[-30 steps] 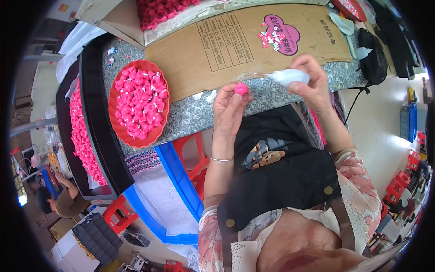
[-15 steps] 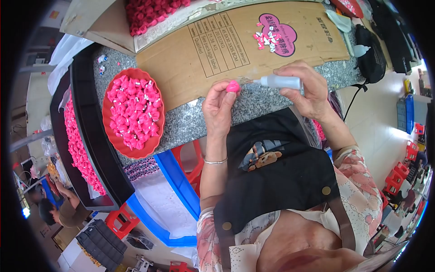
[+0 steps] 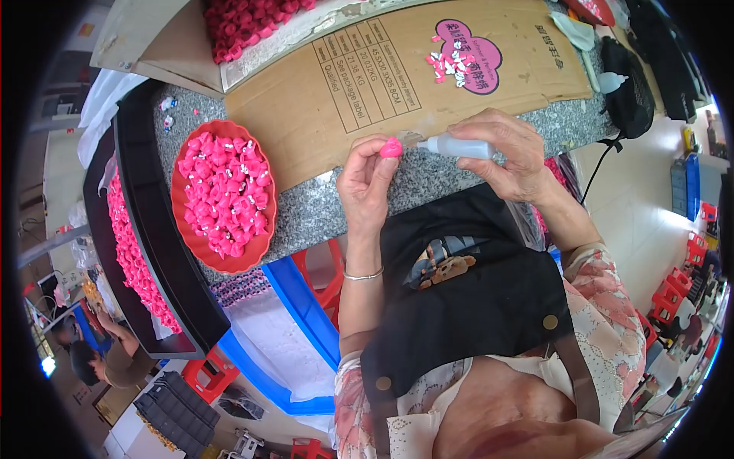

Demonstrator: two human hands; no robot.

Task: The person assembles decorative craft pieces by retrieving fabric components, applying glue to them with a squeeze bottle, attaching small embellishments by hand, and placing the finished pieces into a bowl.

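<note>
Between the thumb and fingers of my left hand is a small pink piece. My right hand grips a translucent squeeze bottle, tilted nearly sideways with its thin nozzle pointing left at the piece; whether the tip touches it I cannot tell. Both hands are over the front edge of a flattened cardboard sheet. A red scalloped bowl full of similar pink pieces stands to the left. Small pink and white bits lie on the cardboard's printed pink label.
A black tray of pink pieces is left of the bowl on the speckled counter. Pink pieces fill a box at the back left. A black mesh bag lies right. A person is at far left.
My right hand and the bottle have shifted slightly left, and the bottle now slants down to the right. My left hand has barely moved and keeps its hold on the pink piece.
</note>
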